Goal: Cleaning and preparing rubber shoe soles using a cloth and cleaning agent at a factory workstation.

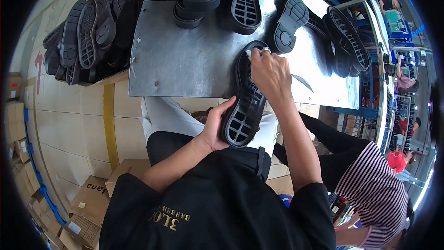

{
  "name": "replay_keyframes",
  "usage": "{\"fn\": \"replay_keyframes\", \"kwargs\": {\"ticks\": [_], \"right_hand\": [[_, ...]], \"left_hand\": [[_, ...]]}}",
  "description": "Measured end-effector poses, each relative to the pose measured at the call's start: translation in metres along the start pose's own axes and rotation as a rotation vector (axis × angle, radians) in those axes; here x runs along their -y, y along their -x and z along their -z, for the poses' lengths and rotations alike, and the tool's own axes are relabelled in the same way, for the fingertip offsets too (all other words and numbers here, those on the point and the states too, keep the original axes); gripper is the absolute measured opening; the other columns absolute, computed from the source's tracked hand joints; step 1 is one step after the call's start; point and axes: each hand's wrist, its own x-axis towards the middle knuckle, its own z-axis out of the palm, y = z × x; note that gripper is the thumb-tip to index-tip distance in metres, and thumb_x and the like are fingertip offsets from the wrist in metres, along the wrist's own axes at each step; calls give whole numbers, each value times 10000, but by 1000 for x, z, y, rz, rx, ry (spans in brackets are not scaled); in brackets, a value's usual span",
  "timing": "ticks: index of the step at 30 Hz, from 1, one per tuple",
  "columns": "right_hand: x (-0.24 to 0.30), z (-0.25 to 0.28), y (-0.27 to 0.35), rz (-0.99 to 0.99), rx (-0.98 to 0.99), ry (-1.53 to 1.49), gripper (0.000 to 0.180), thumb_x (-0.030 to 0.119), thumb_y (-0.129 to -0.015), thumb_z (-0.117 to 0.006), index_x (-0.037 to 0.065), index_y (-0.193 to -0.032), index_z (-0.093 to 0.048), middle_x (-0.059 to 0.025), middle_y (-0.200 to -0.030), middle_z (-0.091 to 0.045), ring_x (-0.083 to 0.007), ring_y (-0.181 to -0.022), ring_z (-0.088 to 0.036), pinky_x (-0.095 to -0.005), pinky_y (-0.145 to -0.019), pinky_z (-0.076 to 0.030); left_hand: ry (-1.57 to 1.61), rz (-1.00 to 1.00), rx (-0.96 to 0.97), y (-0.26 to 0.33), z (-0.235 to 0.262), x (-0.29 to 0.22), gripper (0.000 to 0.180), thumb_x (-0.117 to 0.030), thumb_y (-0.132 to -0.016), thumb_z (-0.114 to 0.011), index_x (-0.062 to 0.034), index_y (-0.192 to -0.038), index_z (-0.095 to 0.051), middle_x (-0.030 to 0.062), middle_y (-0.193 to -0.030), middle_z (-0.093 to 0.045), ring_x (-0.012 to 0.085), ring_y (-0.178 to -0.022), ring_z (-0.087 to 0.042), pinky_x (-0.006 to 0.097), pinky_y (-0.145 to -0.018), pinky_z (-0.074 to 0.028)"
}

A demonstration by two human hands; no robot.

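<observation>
Steadily | black sole: centre of frame, across the lower edge of the tabletop | your left hand: clamped round its lower end, so brace firmly | your right hand: curled over its upper end, grip unclear; press lightly, without twisting.

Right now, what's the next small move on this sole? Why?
Probably ease the right hand slightly along the black sole, with the left hand as a brace: the left hand grips the sole's near end from the side, while the right hand's fingers are at its far end, by a small white thing I can't identify.
</observation>
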Motion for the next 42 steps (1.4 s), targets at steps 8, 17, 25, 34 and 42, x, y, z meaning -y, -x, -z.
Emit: {"fn": "replay_keyframes", "kwargs": {"ticks": [8, 17, 25, 34, 42], "right_hand": [[8, 4, 21, 32, 17, -84, 162, 188, -872, -577, 33, -840, -610, -120, -695, -645, -238, -646, -655, -345, -532, -488], [6, 12, 57, -1, 11, -251, 91, 124, -822, -555, 41, -808, -590, -114, -692, -630, -239, -649, -643, -346, -524, -482], [-34, 1, 5, -98, -86, -195, 164, 221, -851, -593, 60, -853, -623, -125, -700, -634, -270, -668, -651, -370, -577, -493], [-32, 1, -8, -100, 25, -138, 174, 218, -819, -590, 59, -836, -657, -131, -706, -646, -262, -688, -661, -373, -591, -501], [-32, -10, -9, -82, 8, -85, 166, 203, -810, -574, 53, -794, -643, -119, -684, -645, -243, -636, -649, -365, -558, -496]], "left_hand": [[-21, -31, -62, 1, -1, 0, 562, -472, -953, -336, -26, -1236, -527, 213, -1119, -609, 351, -946, -635, 437, -765, -542], [-61, -22, -13, 0, 14, -5, 573, -478, -950, -341, -17, -1241, -518, 204, -1122, -609, 350, -965, -633, 458, -750, -545], [-16, 15, 81, -6, 19, -11, 633, -500, -943, -344, 15, -1288, -471, 238, -1182, -565, 348, -967, -630, 471, -718, -560], [-44, 1, 48, -4, 21, -15, 626, -493, -941, -363, 21, -1277, -483, 240, -1177, -570, 326, -979, -636, 453, -725, -565], [-65, -31, -9, -5, 16, -18, 568, -437, -952, -377, 37, -1232, -515, 237, -1096, -616, 300, -917, -666, 428, -705, -581]]}}
